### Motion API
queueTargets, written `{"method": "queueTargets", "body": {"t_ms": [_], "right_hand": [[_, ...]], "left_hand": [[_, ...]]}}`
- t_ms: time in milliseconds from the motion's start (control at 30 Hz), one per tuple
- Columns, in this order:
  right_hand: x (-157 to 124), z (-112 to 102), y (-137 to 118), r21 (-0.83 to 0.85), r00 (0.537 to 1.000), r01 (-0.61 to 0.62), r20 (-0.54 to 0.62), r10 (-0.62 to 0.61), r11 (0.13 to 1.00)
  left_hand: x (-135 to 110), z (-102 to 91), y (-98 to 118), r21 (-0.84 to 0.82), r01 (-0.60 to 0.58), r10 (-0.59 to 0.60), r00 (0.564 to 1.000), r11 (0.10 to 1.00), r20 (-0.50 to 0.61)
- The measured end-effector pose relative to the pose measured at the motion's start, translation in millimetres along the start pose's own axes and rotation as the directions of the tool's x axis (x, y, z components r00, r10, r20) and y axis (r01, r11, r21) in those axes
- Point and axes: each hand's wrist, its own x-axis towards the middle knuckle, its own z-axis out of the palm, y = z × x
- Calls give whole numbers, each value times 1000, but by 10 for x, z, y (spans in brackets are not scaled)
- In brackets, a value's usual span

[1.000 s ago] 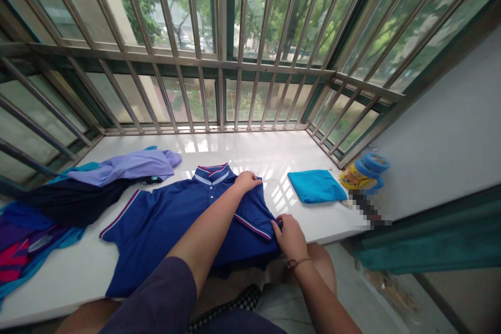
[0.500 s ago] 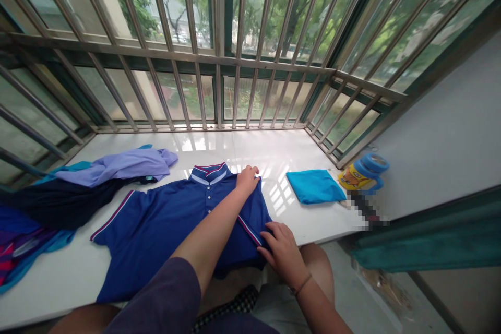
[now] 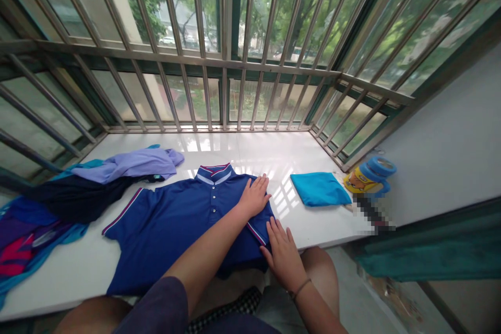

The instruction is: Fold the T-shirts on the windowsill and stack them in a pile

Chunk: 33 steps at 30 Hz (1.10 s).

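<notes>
The left hand [image 3: 254, 197], open and flat, rests on the blue polo shirt [image 3: 176, 224], whose collar [image 3: 213, 173] points away, while the open right hand [image 3: 283, 255] lies nearer, against the striped folded edge [image 3: 258, 232].

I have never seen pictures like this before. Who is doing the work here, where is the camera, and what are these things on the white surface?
No machine is here: these are a person's own two bare hands, filmed by a camera worn on the head, looking forward and down. The left hand and right hand lie flat and open on a blue polo shirt, holding nothing. The white sill also bears a folded turquoise cloth and a heap of clothes, below barred windows.
</notes>
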Motion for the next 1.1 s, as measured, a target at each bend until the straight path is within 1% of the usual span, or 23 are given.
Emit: {"method": "queueTargets", "body": {"t_ms": [100, 200, 233, 267, 333, 400, 467, 533, 600, 667, 767, 800, 867, 933, 1033, 1100], "right_hand": [[0, -45, -39, 19, 999, 48, -10, -47, 999], [32, -131, -78, 84, 989, 150, -20, -149, 985], [48, -155, -80, 106, 986, 167, -35, -165, 980], [68, -170, -73, 123, 985, 168, -54, -162, 978], [113, -168, -40, 134, 989, 126, -97, -113, 983], [158, -119, 4, 114, 992, 59, -118, -45, 992], [191, -40, 38, 74, 995, 0, -101, 7, 997], [205, 38, 50, 32, 998, -42, -53, 44, 999], [199, 93, 51, 2, 997, -71, 3, 71, 997], [183, 119, 61, -19, 994, -100, 47, 101, 995], [164, 120, 123, -48, 986, -143, 79, 146, 989], [163, 117, 155, -59, 984, -152, 86, 156, 987], [166, 106, 221, -83, 982, -156, 98, 164, 984], [171, 90, 279, -110, 981, -158, 98, 169, 981], [164, 68, 342, -151, 979, -171, 85, 186, 974], [146, 75, 381, -170, 978, -180, 75, 195, 969]], "left_hand": [[-291, -83, 115, -11, 41, -41, 998, 999, -51], [-740, -121, 200, -88, 12, -17, 998, 996, -54], [-898, -119, 220, -119, 1, -7, 999, 993, -47], [-1047, -111, 237, -144, -8, 3, 999, 990, -35], [-1299, -78, 261, -167, -28, 29, 1000, 985, 0], [-1468, -34, 276, -163, -41, 48, 998, 986, 37], [-1564, 7, 284, -153, -45, 55, 997, 987, 62], [-1620, 24, 276, -153, -54, 66, 995, 987, 72], [-1677, 3, 233, -163, -52, 63, 996, 985, 67], [-1760, -58, 140, -163, -11, 18, 999, 987, 44], [-1932, -176, -56, -127, 106, -106, 994, 986, 5], [-1988, -202, -113, -114, 128, -128, 992, 985, 6], [-2066, -214, -174, -100, 133, -132, 991, 986, 19], [-2080, -176, -155, -105, 110, -108, 994, 988, 22], [-2007, -132, -60, -129, 69, -67, 998, 989, 15], [-1977, -210, -65, -142, 90, -93, 996, 986, -16]]}}
